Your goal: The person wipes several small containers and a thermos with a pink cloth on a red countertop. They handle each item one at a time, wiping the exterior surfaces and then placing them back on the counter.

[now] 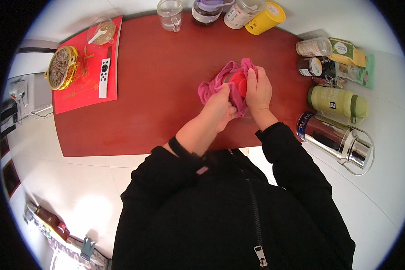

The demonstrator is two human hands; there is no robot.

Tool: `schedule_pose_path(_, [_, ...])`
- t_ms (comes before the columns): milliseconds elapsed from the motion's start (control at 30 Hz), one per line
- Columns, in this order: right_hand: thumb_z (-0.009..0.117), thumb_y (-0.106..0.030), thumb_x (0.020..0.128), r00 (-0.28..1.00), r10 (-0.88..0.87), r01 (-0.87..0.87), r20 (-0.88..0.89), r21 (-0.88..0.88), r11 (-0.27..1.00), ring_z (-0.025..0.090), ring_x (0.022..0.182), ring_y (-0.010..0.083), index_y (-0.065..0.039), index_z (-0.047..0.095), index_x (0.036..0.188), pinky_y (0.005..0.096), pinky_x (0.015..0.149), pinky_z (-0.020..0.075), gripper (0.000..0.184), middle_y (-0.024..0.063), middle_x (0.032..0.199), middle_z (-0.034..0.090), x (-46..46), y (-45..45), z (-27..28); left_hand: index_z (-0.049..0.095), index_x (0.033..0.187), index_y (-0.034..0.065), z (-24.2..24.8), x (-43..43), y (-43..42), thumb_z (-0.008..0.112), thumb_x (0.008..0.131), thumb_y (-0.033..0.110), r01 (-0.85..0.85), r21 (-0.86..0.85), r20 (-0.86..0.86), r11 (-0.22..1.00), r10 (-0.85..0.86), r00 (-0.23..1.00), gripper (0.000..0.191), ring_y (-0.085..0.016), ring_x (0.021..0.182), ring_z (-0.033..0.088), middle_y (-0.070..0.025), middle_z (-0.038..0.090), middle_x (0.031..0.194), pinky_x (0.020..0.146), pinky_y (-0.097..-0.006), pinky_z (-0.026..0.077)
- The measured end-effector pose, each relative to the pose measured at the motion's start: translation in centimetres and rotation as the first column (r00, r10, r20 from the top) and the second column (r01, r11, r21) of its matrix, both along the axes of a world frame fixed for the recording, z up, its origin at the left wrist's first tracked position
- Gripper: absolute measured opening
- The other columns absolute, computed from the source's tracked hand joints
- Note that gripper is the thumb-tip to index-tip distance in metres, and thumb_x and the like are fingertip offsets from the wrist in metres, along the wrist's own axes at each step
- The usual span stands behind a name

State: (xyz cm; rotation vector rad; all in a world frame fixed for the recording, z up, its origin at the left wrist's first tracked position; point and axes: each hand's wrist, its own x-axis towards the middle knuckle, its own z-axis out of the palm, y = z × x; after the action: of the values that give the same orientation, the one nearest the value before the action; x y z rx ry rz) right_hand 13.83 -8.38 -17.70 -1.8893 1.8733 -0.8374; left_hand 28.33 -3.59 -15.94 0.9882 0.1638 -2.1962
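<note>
Over the red-brown tabletop (148,74), my two hands hold a crumpled pink cloth (211,87) wrapped partly around a bright red object (237,80). What the red object is, I cannot tell; a grey band shows at its left. My left hand (217,106) grips the cloth from the lower left, its fingers curled in the folds. On the right side, my right hand (259,89) is closed on the cloth and the red object, with its thumb and fingers pointing up. The underside of the bundle is hidden.
At left, a red mat (87,84) bears a white remote control (104,77), a gold-rimmed bowl (62,67) and a glass cup with a spoon (103,32). A glass mug (170,17), jars and a yellow canister (266,17) line the back. Packets, a green thermos (334,103) and a steel vacuum flask (334,138) stand right.
</note>
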Motion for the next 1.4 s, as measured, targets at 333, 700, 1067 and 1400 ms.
schedule_pose_path(333, [0.05, -0.032, 0.104, 1.0, 0.004, -0.005, -0.024, -0.039, 0.999, 0.066, 0.093, 0.0428, -0.005, 0.063, 0.111, 0.0504, 0.081, 0.0506, 0.03, 0.0215, 0.099, 0.069, 0.1, 0.0, -0.2, 0.041, 0.149, 0.003, -6.8, -1.5, -1.4, 0.031, 0.11, 0.05, 0.063, 0.166, 0.291, 0.984, -0.109, 0.951, 0.063, -0.041, 0.137, 0.049, -0.02, 0.047, 0.153, 0.115, -0.0553, 0.035])
schedule_pose_path(700, [0.051, -0.034, 0.103, 0.995, 0.002, -0.001, 0.102, -0.015, 1.0, 0.066, 0.095, 0.0432, -0.005, 0.063, 0.111, 0.0504, 0.08, 0.0508, 0.033, 0.0218, 0.101, 0.07, -0.3, -0.1, -0.4, 0.064, 0.121, -0.0073, 0.2, -1.8, 1.4, 0.05, 0.106, 0.029, 0.739, -0.476, 0.865, 0.477, 0.407, 0.294, 0.041, -0.055, 0.145, 0.032, -0.0345, 0.039, 0.154, 0.119, -0.0491, 0.031])
schedule_pose_path(1067, [0.046, -0.036, 0.105, 0.941, -0.258, 0.237, 0.221, 0.115, 0.965, 0.065, 0.094, 0.0477, -0.004, 0.057, 0.113, 0.0552, 0.08, 0.0495, 0.035, 0.0265, 0.098, 0.069, -0.8, 0.0, -1.2, 0.064, 0.125, -0.0052, -2.4, -1.0, -5.9, 0.054, 0.102, 0.022, 0.821, -0.558, 0.745, 0.12, 0.507, 0.433, 0.037, -0.042, 0.14, 0.047, -0.022, 0.062, 0.136, 0.116, -0.0478, 0.038])
schedule_pose_path(1400, [0.048, -0.037, 0.105, 0.944, -0.293, 0.272, 0.15, 0.142, 0.952, 0.065, 0.097, 0.0468, -0.006, 0.06, 0.117, 0.0529, 0.083, 0.0497, 0.034, 0.0248, 0.102, 0.07, -0.4, 0.3, -0.6, 0.061, 0.128, -0.0079, -1.8, 2.3, -1.9, 0.055, 0.101, 0.014, 0.822, -0.527, 0.815, 0.215, 0.403, 0.417, 0.035, -0.045, 0.147, 0.036, -0.0253, 0.038, 0.159, 0.119, -0.0464, 0.034])
